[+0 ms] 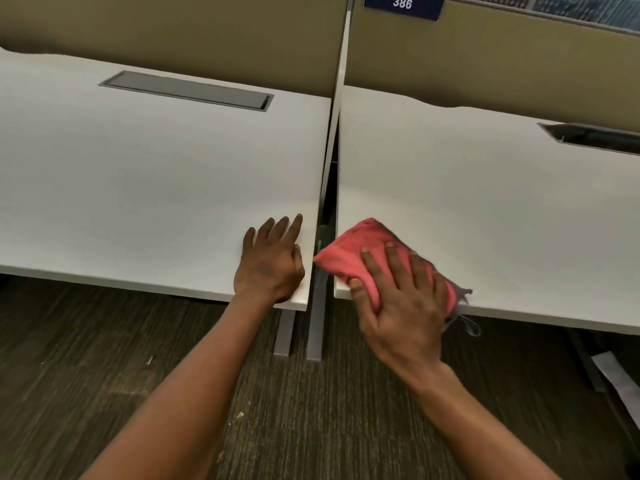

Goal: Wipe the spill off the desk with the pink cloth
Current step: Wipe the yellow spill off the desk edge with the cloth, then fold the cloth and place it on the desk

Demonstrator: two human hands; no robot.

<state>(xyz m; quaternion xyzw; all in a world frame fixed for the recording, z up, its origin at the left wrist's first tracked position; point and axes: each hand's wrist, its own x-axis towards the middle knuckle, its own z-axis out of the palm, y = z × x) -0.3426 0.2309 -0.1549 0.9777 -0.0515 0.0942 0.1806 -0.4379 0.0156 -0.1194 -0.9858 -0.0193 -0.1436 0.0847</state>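
A folded pink cloth (349, 252) with a grey edge lies on the near left corner of the right white desk (502, 202). My right hand (401, 303) presses flat on top of the cloth, fingers spread, thumb curled around its near edge. One corner of the cloth juts over the gap between the desks. My left hand (272, 261) rests palm down on the near right corner of the left white desk (145, 174), holding nothing. No spill shows on either desk top.
A narrow gap (327, 209) with a thin divider separates the two desks. Each desk has a grey cable slot (187, 90) toward the back. Tan partition panels rise behind, with a "386" sign (402, 3). Grey desk legs (301, 334) stand on dark carpet below.
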